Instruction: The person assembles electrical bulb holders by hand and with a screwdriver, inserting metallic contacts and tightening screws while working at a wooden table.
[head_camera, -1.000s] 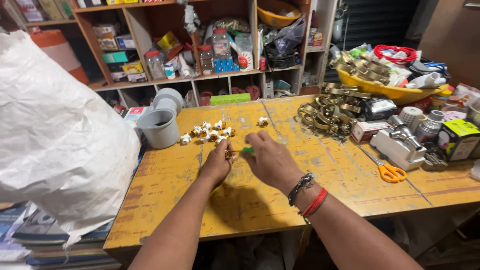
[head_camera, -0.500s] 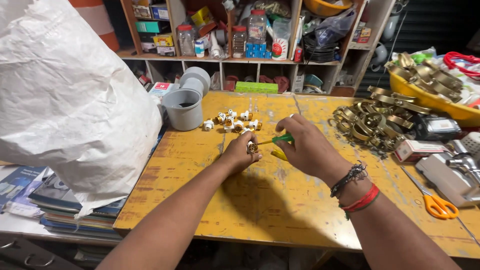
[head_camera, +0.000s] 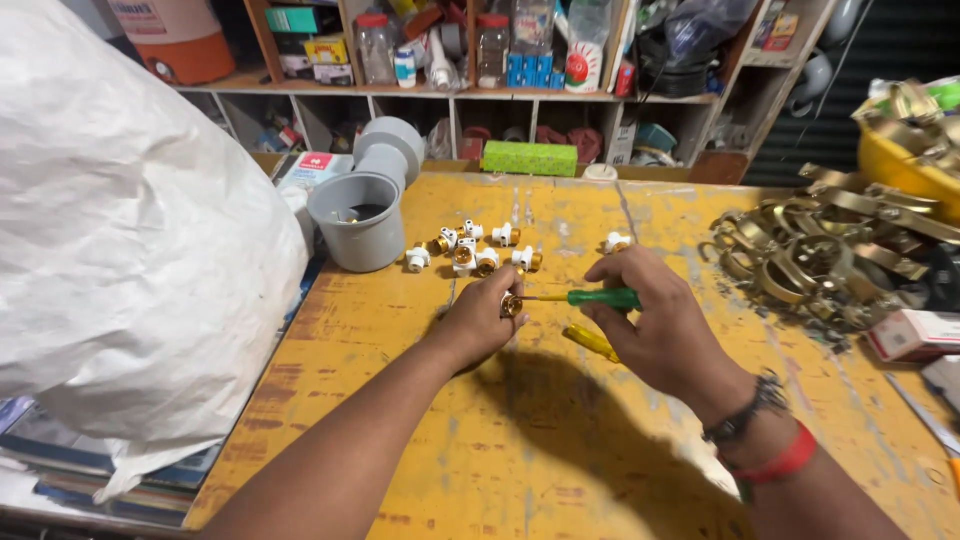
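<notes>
My left hand (head_camera: 480, 320) pinches a small brass-and-white pipe fitting (head_camera: 512, 304) over the yellow table (head_camera: 560, 450). My right hand (head_camera: 655, 325) grips a green-handled screwdriver (head_camera: 600, 297), its thin shaft pointing left into the fitting. A yellow-handled tool (head_camera: 590, 342) lies on the table under my right hand. Several more white and brass fittings (head_camera: 480, 250) sit scattered just beyond my hands, with one apart (head_camera: 617, 242) to the right.
A grey pipe coupling (head_camera: 358, 222) stands at the table's left rear. A large white sack (head_camera: 110, 230) fills the left side. Brass-coloured clamp rings (head_camera: 810, 255) are heaped at the right. A small carton (head_camera: 915, 333) lies near them. Cluttered shelves (head_camera: 520, 90) run behind the table.
The view has dropped and moved closer to the table. Both hands stay together on the fitting and screwdriver, with the screwdriver tip now at the fitting.
</notes>
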